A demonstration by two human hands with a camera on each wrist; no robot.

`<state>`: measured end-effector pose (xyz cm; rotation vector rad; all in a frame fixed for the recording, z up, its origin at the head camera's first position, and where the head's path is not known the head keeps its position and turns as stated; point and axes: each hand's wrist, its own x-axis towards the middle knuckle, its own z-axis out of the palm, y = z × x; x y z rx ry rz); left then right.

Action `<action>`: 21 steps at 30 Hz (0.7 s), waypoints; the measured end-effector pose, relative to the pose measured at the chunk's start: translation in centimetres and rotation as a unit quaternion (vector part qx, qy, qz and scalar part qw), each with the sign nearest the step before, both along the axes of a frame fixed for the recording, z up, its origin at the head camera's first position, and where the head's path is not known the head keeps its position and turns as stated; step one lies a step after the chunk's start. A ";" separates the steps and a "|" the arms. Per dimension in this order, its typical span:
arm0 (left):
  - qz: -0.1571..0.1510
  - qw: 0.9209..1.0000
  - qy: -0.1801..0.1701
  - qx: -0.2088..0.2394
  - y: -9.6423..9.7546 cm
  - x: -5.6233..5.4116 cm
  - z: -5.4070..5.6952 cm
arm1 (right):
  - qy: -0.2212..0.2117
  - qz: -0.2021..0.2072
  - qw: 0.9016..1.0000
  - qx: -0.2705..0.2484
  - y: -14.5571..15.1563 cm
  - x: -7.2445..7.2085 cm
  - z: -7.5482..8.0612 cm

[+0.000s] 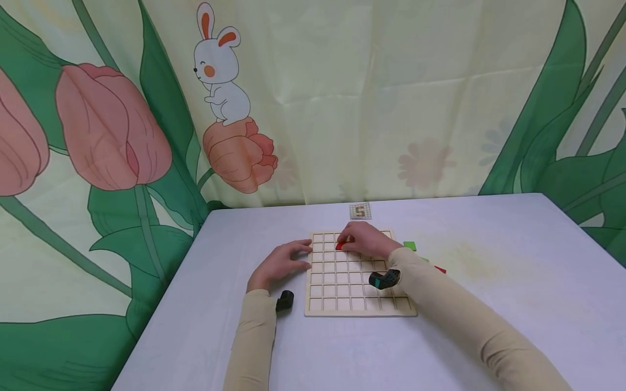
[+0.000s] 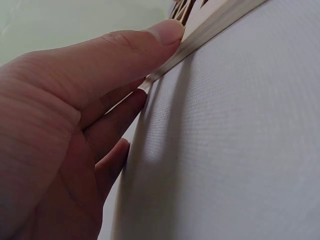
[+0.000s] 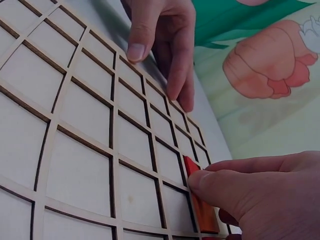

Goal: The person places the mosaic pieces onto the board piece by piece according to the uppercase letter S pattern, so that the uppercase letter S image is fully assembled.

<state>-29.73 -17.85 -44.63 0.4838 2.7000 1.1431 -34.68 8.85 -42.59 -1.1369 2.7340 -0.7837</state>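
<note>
Tile [image 3: 201, 210] pinched in right hand [image 1: 368, 240], grid board [image 1: 362, 313] beneath; left hand [image 1: 282, 263], fingers apart, touches board's edge. Best seated square, level.

A pale cream cloth backdrop [image 1: 332, 146] hangs behind the surface [image 1: 513, 233], printed with oversized garden motifs. At left stands a large pink tulip [image 1: 112, 130], with a second tulip [image 1: 19, 141] cut by the frame's edge and broad green leaves [image 1: 117, 244] around them. A white rabbit [image 1: 230, 100] perches on a drooping orange-pink bloom [image 1: 239, 155]. More leaves [image 1: 548, 119] rise at right, and a faint pink flower [image 1: 426, 163] sits lower down. Soft creases cross the fabric. The surface wears a white covering, finely woven up close, under diffuse light.
</note>
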 end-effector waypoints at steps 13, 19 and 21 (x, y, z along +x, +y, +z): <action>-0.001 1.000 0.001 0.001 0.0 0.0 -0.3 | 0.019 0.008 1.000 0.005 0.2 0.0 -0.2; 0.000 1.000 0.002 0.001 0.0 0.0 -0.2 | 0.018 0.003 1.000 0.005 0.4 0.3 -0.1; 0.001 1.000 0.004 0.000 0.1 -0.1 -0.2 | 0.004 -0.009 1.000 -0.008 0.7 0.5 0.0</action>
